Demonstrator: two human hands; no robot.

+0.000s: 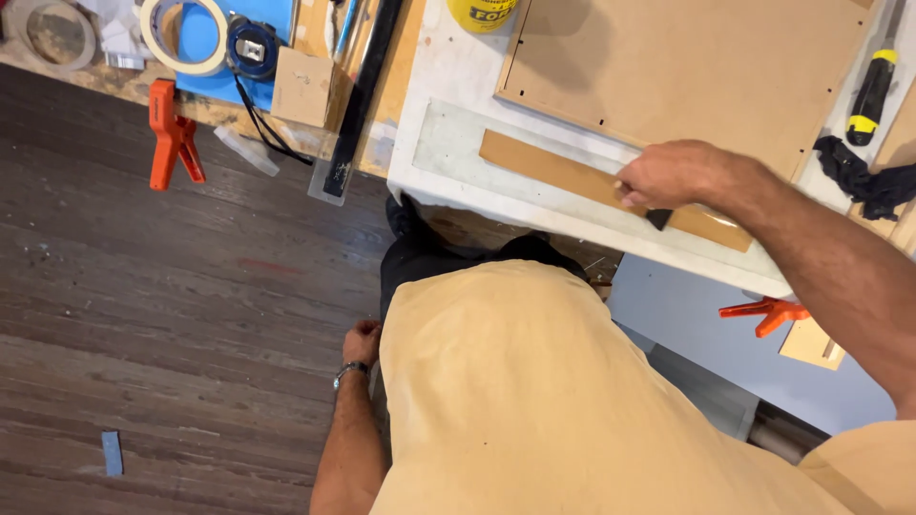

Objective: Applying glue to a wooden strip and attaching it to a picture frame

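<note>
So the right hand point(668, 176) is curled around a small dark brush point(658, 218), pressed onto the long brown strip point(572, 175) lying on the white tabletop point(448, 57). That strip runs diagonally, upper left to lower right, right under the hand. The left hand point(362, 341) hangs loosely closed and empty by the leg, well apart.

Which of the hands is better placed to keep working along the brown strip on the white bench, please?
Probably the right hand: it rests on the brown strip gripping a dark tool, while the left hand hangs by the leg.
</note>
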